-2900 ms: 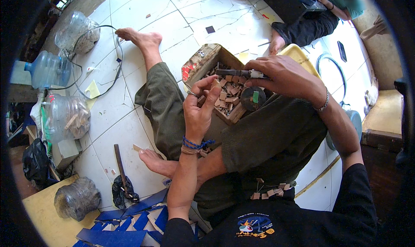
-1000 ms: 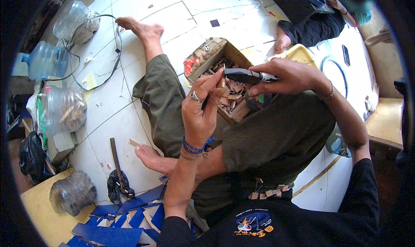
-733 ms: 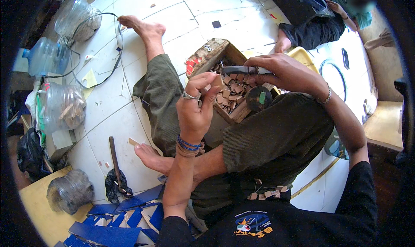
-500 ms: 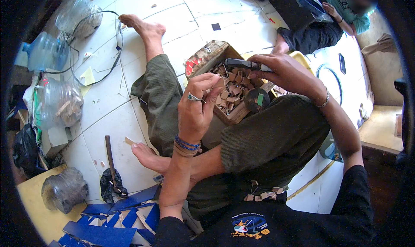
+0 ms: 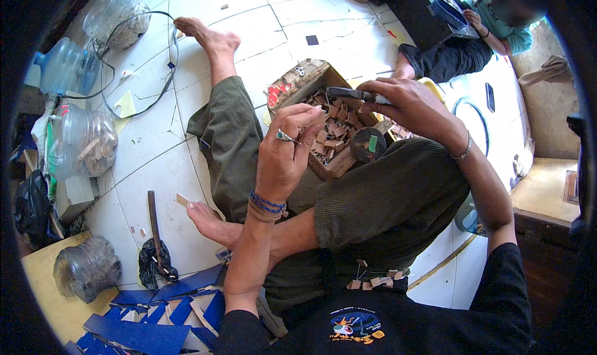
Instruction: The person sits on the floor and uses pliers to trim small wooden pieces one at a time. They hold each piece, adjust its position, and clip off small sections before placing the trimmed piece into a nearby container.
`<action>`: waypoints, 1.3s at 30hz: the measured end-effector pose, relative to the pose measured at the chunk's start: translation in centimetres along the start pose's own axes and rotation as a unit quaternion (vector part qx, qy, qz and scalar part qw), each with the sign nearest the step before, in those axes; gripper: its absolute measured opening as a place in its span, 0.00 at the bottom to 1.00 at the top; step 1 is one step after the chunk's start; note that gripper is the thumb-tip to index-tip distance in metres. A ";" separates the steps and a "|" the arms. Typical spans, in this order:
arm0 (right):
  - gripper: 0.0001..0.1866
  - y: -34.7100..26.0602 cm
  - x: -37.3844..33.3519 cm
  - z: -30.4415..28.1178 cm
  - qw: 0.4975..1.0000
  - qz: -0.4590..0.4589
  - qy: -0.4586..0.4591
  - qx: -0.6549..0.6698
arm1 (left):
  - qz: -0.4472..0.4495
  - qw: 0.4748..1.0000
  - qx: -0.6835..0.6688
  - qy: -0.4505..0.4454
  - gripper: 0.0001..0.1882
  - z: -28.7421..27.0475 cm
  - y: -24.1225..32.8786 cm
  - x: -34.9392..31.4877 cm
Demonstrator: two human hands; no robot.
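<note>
In the head view I have the left hand just off centre, toward 11 o'clock, its thumb and fingertips narrowed in a pinch on a small wooden block — mostly hidden by the fingers. The right hand, at 2 o'clock, has its fingers curled around a dark-headed hand tool; I can't tell its exact kind. The tool's head points toward 9 o'clock, near the left fingertips. Behind them, at 1 o'clock, I see a weathered wooden box holding many wooden pieces and nails. At the box's 4 o'clock edge sits a black round disc with a green patch. More nailed blocks rest on the lap at 5 o'clock — and blue boards lie between 7 and 8.
</note>
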State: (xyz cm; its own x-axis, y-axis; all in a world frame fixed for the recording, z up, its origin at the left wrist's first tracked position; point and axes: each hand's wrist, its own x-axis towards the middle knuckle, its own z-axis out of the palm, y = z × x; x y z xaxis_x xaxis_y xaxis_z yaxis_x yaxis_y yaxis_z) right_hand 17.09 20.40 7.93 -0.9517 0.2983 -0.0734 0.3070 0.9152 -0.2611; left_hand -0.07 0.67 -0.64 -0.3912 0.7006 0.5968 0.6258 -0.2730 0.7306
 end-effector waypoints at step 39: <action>0.18 -0.6 0.8 1.5 0.999 -0.036 -0.030 -0.023 | -0.325 0.896 -0.302 -0.012 0.15 1.1 0.1 -0.8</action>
State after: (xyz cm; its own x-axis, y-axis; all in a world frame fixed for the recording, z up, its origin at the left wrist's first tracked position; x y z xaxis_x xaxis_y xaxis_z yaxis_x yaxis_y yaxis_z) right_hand 16.12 19.65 6.56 -0.9699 0.2153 -0.1137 0.2361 0.9458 -0.2230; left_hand 1.04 0.76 -1.41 -0.5213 0.8531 -0.0224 -0.2123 -0.1043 0.9716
